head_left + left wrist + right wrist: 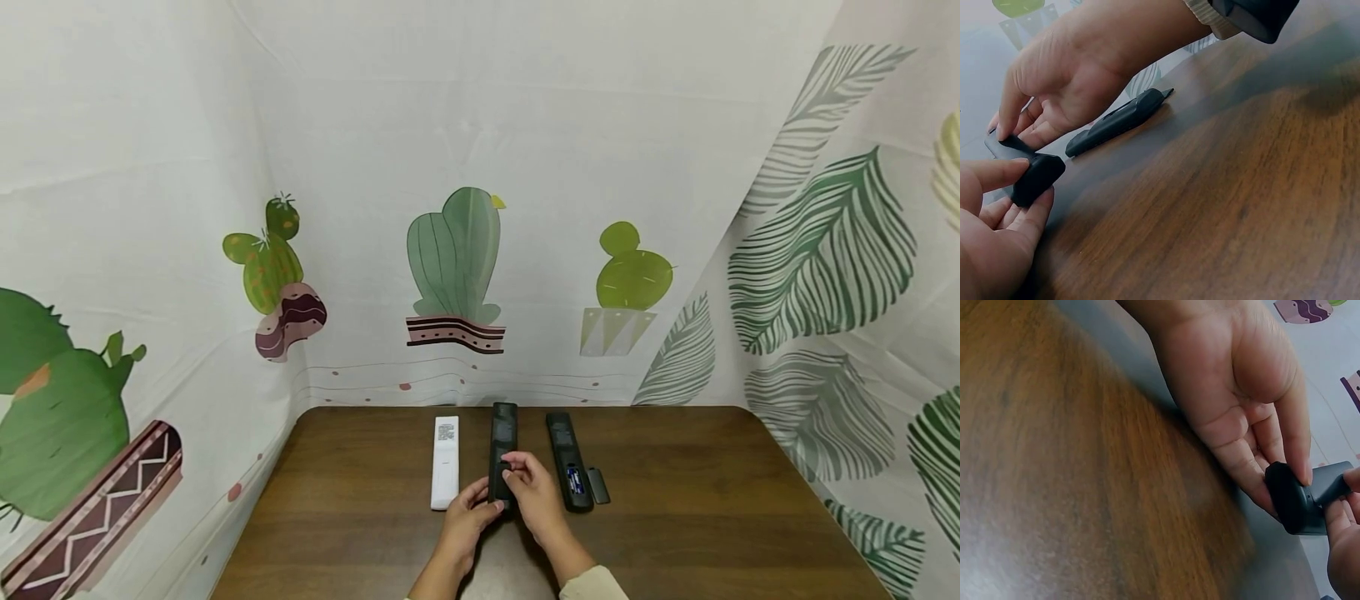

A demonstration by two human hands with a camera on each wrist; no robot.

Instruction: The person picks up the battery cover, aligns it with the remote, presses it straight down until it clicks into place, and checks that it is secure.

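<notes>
A black remote control (505, 423) lies back side up between both hands, its far end pointing at the wall. My left hand (467, 527) grips its near end, with the thumb on top and fingers beneath, as the left wrist view shows. At the remote's right side, my right hand (537, 498) pinches the battery cover (1331, 490), which stands tilted up from the back. The fingers mostly hide the compartment under it. In the left wrist view, the rounded near end of the remote (1040, 179) faces the camera.
On the brown wooden table (675, 542), a white remote control (446, 467) lies to the left. To the right lies another black remote (561, 437), its compartment uncovered with blue batteries (574, 481) inside. A loose black cover (597, 486) is beside it. Printed cloth (360, 275) hangs behind.
</notes>
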